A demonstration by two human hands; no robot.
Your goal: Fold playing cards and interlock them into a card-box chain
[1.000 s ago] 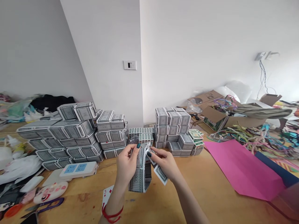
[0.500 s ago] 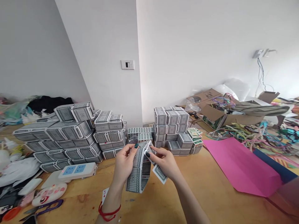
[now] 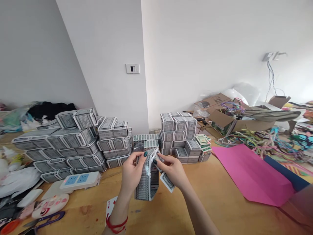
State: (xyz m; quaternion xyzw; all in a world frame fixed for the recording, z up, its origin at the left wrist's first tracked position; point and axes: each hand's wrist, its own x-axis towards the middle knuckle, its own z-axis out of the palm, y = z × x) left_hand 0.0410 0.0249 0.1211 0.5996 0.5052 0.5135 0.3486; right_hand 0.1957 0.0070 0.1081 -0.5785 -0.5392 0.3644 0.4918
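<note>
Between my hands hangs a box shape made of playing cards (image 3: 143,186), with grey patterned backs outward and a hollow side facing right. My left hand (image 3: 131,173) grips its upper left edge, thumb on the top face. My right hand (image 3: 173,169) pinches its upper right corner with thumb and finger. A loose playing card (image 3: 167,181) is tucked in my right hand, sticking out below the fingers. Under my left wrist a three of diamonds (image 3: 110,206) lies on the table, partly covered by the forearm.
Stacks of card boxes stand at left (image 3: 70,140) and centre right (image 3: 179,127). A power strip (image 3: 80,181), a pink-spotted pouch (image 3: 51,205) and scissors (image 3: 46,222) lie at left. Pink paper (image 3: 254,176), tangled cords (image 3: 259,140) and a cardboard box (image 3: 254,125) are at right.
The card box has turned slightly in my hands, its lower end swinging right. My left hand has shifted a little right, uncovering more of the three of diamonds.
</note>
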